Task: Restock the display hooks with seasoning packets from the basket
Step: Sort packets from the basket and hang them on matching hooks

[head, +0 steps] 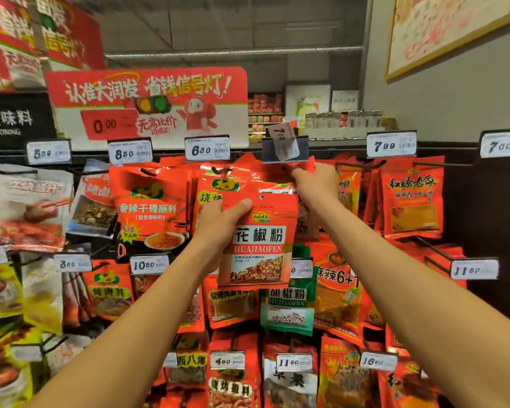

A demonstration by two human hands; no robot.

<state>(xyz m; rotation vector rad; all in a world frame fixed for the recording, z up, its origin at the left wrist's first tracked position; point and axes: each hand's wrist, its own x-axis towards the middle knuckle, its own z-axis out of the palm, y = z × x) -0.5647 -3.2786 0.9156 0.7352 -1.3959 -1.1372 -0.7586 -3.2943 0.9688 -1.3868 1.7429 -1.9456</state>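
My left hand grips a red seasoning packet marked HUAJIAOFEN by its upper left edge, holding it upright in front of the display. Its hang hole shows at the top. My right hand reaches up to the hook under the flipped-up price tag holder marked 7.00, fingers at the tops of the red packets hanging there. Whether it pinches a packet or the hook is hidden by the fingers. The basket is out of view.
Rows of hooks carry many red, green and yellow seasoning packets, each with a white price tag such as 6.80 and 7.99. A red promotional sign stands above. A grey wall rises on the right.
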